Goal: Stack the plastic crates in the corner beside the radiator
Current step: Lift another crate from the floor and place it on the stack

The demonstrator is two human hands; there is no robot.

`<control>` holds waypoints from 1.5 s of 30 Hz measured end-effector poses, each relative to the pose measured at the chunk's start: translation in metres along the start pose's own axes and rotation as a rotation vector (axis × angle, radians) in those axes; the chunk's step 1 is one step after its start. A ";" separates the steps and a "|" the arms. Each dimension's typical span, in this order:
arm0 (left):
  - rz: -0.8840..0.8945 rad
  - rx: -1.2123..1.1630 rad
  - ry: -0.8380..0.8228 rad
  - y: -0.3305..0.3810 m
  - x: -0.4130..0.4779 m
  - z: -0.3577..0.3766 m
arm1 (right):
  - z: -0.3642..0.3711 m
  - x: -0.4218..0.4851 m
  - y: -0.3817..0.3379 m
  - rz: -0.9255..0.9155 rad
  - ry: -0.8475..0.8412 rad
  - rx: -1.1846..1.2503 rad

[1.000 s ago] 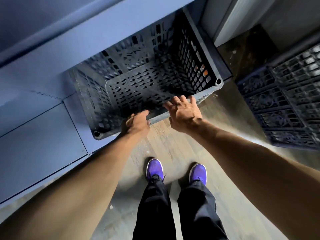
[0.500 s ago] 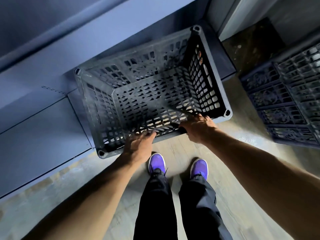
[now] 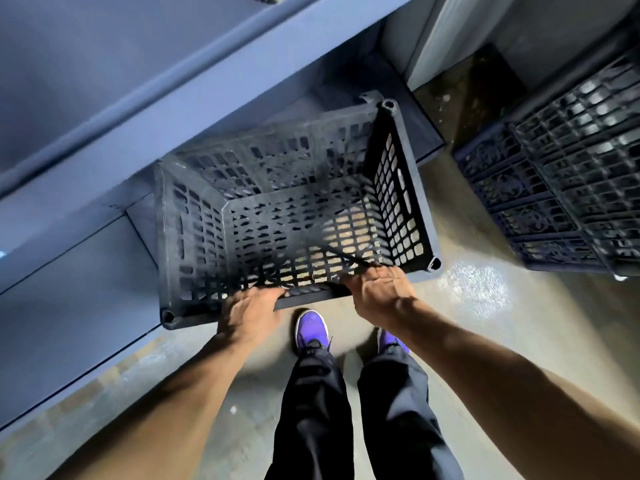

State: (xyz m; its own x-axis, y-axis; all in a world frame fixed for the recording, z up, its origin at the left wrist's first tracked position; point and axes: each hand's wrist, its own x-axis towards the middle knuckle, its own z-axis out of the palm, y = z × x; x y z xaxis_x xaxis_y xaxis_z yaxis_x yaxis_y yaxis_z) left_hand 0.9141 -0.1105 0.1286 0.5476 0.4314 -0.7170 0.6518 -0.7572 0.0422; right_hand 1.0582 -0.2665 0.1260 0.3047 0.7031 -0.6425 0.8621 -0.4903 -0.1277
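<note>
Blue wall running along left. Left hand grasping near rim of black crate, fingers curling over edge. Crate hanging above floor, open side up, close to wall. Right hand grasping same rim, likely sharing weight so crate is staying level. More crates waiting at right, probably stacking spot.

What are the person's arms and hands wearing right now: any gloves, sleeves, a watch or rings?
Nothing shows on them. The left hand and right hand are bare, with no gloves, and both forearms are uncovered as far as the frame edge, so no sleeve is in view. No watch, band or ring can be seen. Below, dark trousers and purple shoes.
</note>
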 end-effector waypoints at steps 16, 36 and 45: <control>0.418 0.273 -0.017 0.057 -0.084 -0.054 | -0.042 -0.161 0.014 0.186 -0.015 0.131; 0.894 0.689 -0.015 0.211 -0.263 -0.105 | -0.026 -0.427 0.037 0.553 0.168 0.360; 0.931 0.789 0.376 0.235 -0.328 -0.161 | -0.076 -0.492 0.047 0.604 0.403 0.249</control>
State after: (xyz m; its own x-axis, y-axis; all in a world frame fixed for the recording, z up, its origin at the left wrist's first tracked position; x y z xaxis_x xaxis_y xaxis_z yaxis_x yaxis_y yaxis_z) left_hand 0.9723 -0.3508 0.4861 0.8262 -0.4030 -0.3938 -0.4727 -0.8761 -0.0951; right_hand 0.9793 -0.5960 0.4941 0.8591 0.3860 -0.3362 0.3967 -0.9171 -0.0393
